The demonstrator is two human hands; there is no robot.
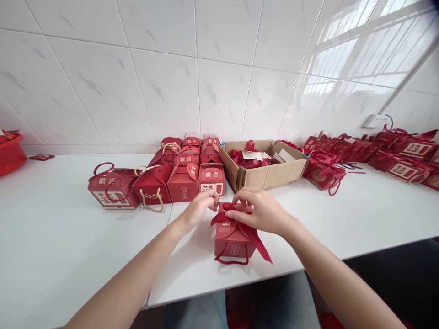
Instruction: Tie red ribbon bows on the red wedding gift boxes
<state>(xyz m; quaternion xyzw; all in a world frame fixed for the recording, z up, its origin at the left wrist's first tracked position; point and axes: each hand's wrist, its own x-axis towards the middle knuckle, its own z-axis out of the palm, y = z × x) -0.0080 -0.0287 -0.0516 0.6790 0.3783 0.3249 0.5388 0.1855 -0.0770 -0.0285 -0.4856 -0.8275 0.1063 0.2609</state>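
Note:
A small red gift box with white Chinese lettering stands in front of me at the table's near side. Its red cord handle hangs down the side facing me. Across its top lies a red satin ribbon, with a small loop and one long tail trailing to the lower right. My right hand is over the box, thumb and fingers closed on the ribbon by the loop. Just left of the box top is my left hand, its fingers curled together; what they hold, if anything, is hidden.
Several red boxes stand grouped at the back left. Behind my hands, a cardboard box holds red ribbons and white cards. More red ribboned boxes line the right. A red container sits far left, and a tiled wall bounds the table.

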